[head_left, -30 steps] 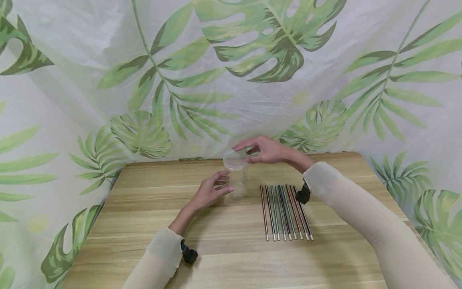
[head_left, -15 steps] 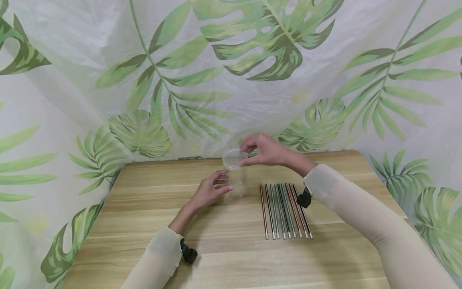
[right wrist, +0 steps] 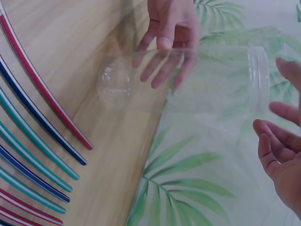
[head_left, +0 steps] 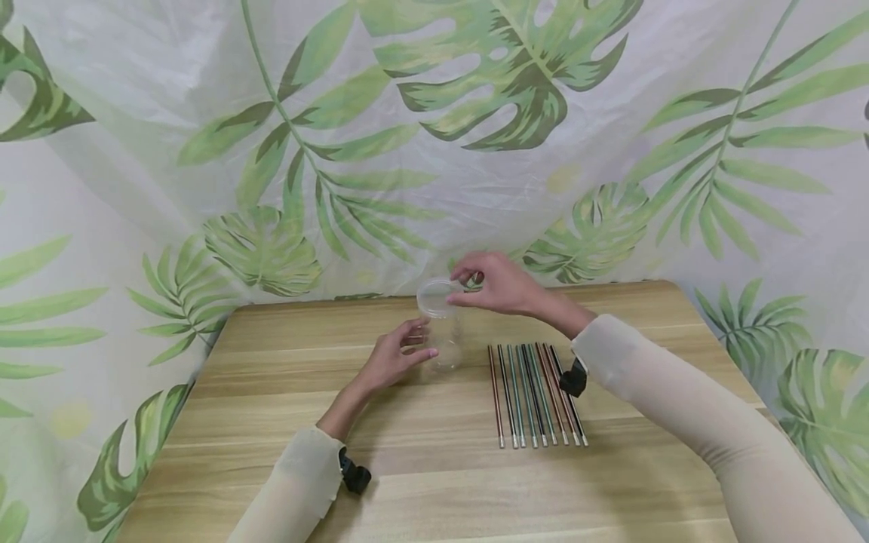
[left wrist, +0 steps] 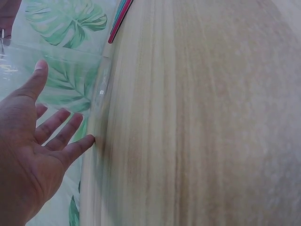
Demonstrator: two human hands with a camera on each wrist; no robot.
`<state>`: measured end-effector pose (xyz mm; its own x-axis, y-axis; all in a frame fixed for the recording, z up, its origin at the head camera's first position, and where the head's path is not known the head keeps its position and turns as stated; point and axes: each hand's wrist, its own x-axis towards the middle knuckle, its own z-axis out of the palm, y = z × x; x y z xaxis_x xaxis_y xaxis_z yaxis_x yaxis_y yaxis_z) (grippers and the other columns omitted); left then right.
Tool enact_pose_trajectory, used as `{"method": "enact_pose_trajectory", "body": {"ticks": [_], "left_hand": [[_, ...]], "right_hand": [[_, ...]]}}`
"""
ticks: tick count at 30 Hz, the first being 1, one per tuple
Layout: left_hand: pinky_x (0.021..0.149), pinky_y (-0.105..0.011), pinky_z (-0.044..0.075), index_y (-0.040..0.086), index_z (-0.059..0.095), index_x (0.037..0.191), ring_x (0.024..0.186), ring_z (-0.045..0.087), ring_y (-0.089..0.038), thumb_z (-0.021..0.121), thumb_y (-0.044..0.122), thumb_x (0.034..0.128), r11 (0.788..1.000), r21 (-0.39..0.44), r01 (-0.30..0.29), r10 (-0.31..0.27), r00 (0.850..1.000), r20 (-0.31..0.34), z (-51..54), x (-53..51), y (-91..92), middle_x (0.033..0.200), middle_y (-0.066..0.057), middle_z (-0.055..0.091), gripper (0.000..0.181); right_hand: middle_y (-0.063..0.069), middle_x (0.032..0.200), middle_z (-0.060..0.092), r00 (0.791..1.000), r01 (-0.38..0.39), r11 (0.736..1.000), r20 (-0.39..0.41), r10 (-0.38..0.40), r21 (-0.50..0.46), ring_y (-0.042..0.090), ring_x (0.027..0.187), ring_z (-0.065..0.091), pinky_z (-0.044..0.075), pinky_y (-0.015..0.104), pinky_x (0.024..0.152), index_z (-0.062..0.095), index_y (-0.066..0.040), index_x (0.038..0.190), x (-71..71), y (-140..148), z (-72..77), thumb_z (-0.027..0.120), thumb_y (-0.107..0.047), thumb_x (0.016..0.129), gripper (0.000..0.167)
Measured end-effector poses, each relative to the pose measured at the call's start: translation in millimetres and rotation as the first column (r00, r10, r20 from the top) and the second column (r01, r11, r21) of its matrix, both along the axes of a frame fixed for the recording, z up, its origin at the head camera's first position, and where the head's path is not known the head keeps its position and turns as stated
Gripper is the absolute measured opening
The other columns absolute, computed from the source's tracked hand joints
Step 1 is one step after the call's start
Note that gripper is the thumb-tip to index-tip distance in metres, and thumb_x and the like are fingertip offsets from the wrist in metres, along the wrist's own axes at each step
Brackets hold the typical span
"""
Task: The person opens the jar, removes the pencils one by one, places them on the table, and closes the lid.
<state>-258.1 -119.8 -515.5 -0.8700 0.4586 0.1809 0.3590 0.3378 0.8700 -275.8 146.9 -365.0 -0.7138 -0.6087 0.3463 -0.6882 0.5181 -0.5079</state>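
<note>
In the head view a tall clear plastic jar (head_left: pixel 444 343) stands upright on the table, its clear lid (head_left: pixel 436 298) on top. My left hand (head_left: pixel 396 358) rests round the jar's left side, thumb in front and fingers behind; in the right wrist view the left thumb lies against the jar wall. At the lid's right rim, my right hand (head_left: pixel 502 285) has its thumb on the near side and its curled fingers on the far side. How firmly those fingertips touch the rim is hard to see.
Several pencils (head_left: pixel 532 396), red-brown, dark and teal with silvery ends, lie side by side on the wooden table (head_left: pixel 271 422), right of the jar and partly under the right wrist's black camera (head_left: pixel 573 377). Behind the table hangs a leaf-patterned cloth (head_left: pixel 380 151).
At the lid, my right fingers have moved right along the far side and the thumb left along the near side, a turn of the hand. The left hand and jar stay put.
</note>
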Motion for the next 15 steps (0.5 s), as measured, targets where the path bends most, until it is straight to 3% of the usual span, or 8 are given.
{"method": "enact_pose_trajectory", "body": {"ticks": [4,8,15], "left_hand": [[0.106,-0.052,0.057,0.003,0.053,0.152,0.125,0.068,-0.041,0.083,0.015,0.0943,1.0,0.0,0.0,0.0,1.0,0.005,-0.8,-0.4,-0.6,0.138,-0.025,0.067,0.066],[0.106,-0.053,0.057,0.004,0.053,0.152,0.125,0.068,-0.041,0.082,0.015,0.0945,1.0,0.005,-0.001,0.001,1.0,0.013,-0.7,-0.2,-0.5,0.138,-0.025,0.067,0.066],[0.107,-0.055,0.056,-0.001,0.05,0.153,0.126,0.067,-0.043,0.081,0.012,0.095,1.0,0.014,0.009,-0.009,1.0,0.02,1.1,0.7,0.2,0.14,-0.03,0.064,0.067]], "right_hand": [[0.018,0.143,0.065,0.992,-0.078,0.997,0.101,0.078,-0.011,0.034,0.126,0.065,0.061,0.048,0.1,0.068,0.001,0.135,-7.9,4.4,4.2,0.078,-0.01,0.095,0.043],[0.016,0.154,0.057,0.958,-0.163,0.986,0.233,0.168,-0.042,0.033,0.141,0.054,0.056,0.047,0.109,0.063,-0.002,0.144,-18.2,7.3,4.8,0.072,0.002,0.092,0.054],[0.018,0.157,0.054,0.898,-0.216,0.97,0.368,0.242,-0.11,0.039,0.136,0.059,0.05,0.058,0.114,0.057,0.002,0.149,-22.8,8.2,4.7,0.067,0.006,0.087,0.062]]}}
